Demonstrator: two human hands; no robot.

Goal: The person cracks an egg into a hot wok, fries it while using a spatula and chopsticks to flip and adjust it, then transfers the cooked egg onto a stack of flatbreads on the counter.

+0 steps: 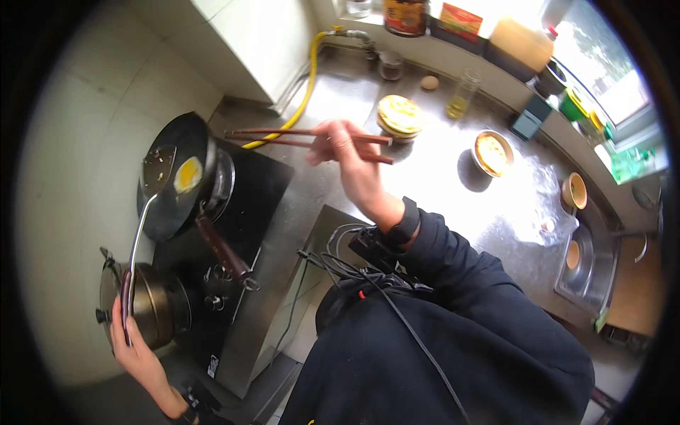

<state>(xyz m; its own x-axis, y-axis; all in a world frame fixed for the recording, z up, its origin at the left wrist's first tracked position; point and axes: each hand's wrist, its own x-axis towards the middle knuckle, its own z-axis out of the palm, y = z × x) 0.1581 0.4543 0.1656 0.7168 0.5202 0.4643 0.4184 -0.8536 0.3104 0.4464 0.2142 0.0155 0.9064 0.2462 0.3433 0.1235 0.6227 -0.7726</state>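
Observation:
My left hand (pixel 133 342) grips the dark wooden handle of a metal cooking spatula (pixel 141 223). The spatula's blade, with small food scraps on it, is over the left side of a black frying pan (pixel 178 212). Beside the blade, a fried egg (pixel 188 175) with a broken yellow yolk lies in the pan. In my right hand (pixel 345 154) is a pair of brown wooden chopsticks (pixel 271 137), held level above the counter's edge, tips towards the pan and holding nothing. Just beyond that hand, round flatbreads (pixel 400 114) are stacked on a dish that is mostly hidden.
Next to the pan on the black gas stove (pixel 255 186) stands a lidded pot (pixel 151 303). A yellow gas hose (pixel 312 74) runs behind. The steel counter holds an egg (pixel 429 82), a glass of yellow liquid (pixel 461 98), a bowl with flatbread (pixel 491 154) and a plastic bag (pixel 542 207). Cables (pixel 340 265) hang before me.

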